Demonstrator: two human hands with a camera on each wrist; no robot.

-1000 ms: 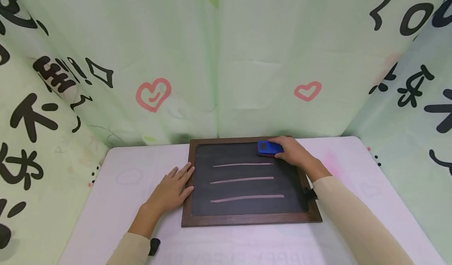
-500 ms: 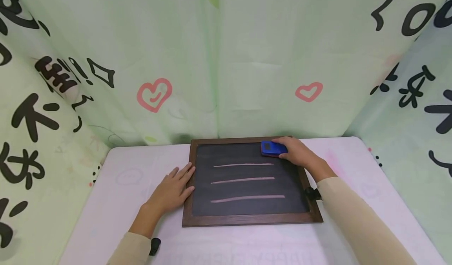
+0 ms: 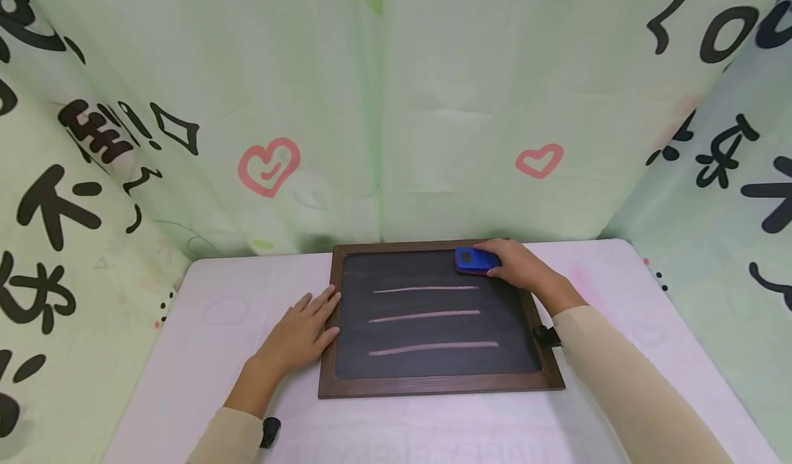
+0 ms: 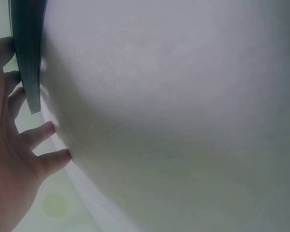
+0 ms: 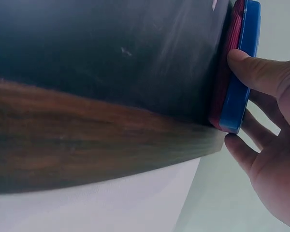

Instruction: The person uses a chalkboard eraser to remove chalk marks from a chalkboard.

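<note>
A chalkboard (image 3: pixel 433 368) with a dark wooden frame lies flat on the white table (image 3: pixel 204 354). Three pale chalk lines (image 3: pixel 425 315) cross its dark face. My right hand (image 3: pixel 512 263) grips a blue eraser (image 3: pixel 473 260) near the board's far right corner. In the right wrist view the blue eraser (image 5: pixel 238 72) has a red felt underside pressed on the board, with my thumb and fingers (image 5: pixel 261 72) round it. My left hand (image 3: pixel 303 330) lies flat on the table with straight fingers touching the frame's left edge. The left wrist view shows those fingers (image 4: pixel 43 135) spread beside the frame (image 4: pixel 31 53).
Pale green curtains (image 3: pixel 383 106) printed with black characters and pink hearts close in the table at the back and both sides. A faint pink smudge (image 3: pixel 578 278) marks the tabletop right of the board.
The right hand slid the eraser slightly right, then a touch back left, staying at the board's top right. The left hand has not moved.
</note>
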